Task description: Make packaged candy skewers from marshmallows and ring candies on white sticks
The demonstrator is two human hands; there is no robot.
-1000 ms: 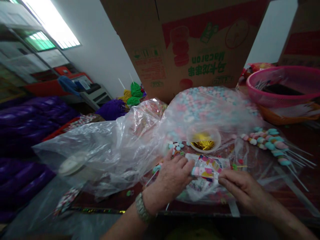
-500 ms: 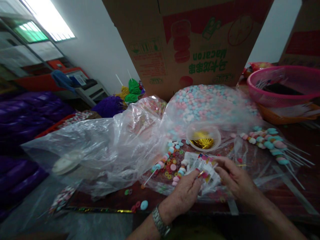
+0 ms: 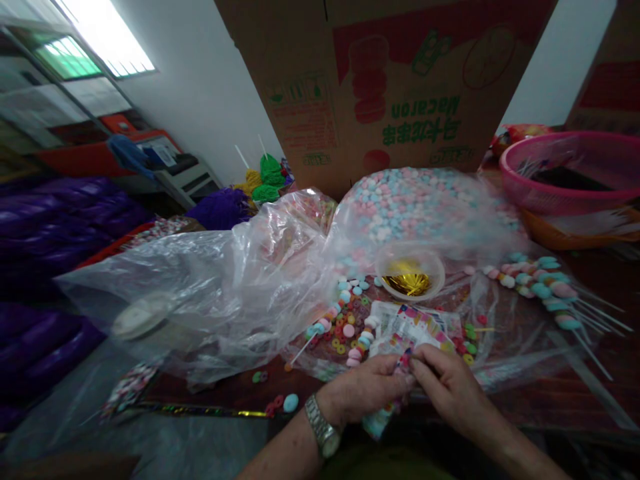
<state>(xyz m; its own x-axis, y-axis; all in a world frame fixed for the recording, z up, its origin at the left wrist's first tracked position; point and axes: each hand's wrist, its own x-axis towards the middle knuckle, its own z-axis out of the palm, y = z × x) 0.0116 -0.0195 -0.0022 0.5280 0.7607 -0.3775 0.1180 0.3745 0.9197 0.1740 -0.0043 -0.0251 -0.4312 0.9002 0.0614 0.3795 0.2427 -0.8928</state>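
Note:
My left hand (image 3: 367, 392), with a metal watch at its wrist, is closed on a small printed plastic wrapper (image 3: 379, 423) at the table's near edge. The fingertips of my right hand (image 3: 447, 387) pinch the bunched top of the same wrapper. Most of it is hidden behind my left fingers. Just beyond my hands lie more flat printed wrappers (image 3: 390, 320). To their left are a skewer of pastel candies (image 3: 364, 341), another candy skewer (image 3: 326, 323) with a white stick, and loose ring candies (image 3: 341, 335).
A clear bowl (image 3: 440, 279) holds gold foil ties. Behind it bulges a bag of pastel candies (image 3: 415, 200) before a tall carton (image 3: 310, 127). Finished-looking candy skewers (image 3: 553, 288) lie right, below a pink basket (image 3: 570, 200). Crumpled clear plastic (image 3: 210, 287) covers the left.
Both hands have drawn back from the flat wrappers towards the table's near edge, holding a wrapper between them. Red and green ring candies at the right have come into sight.

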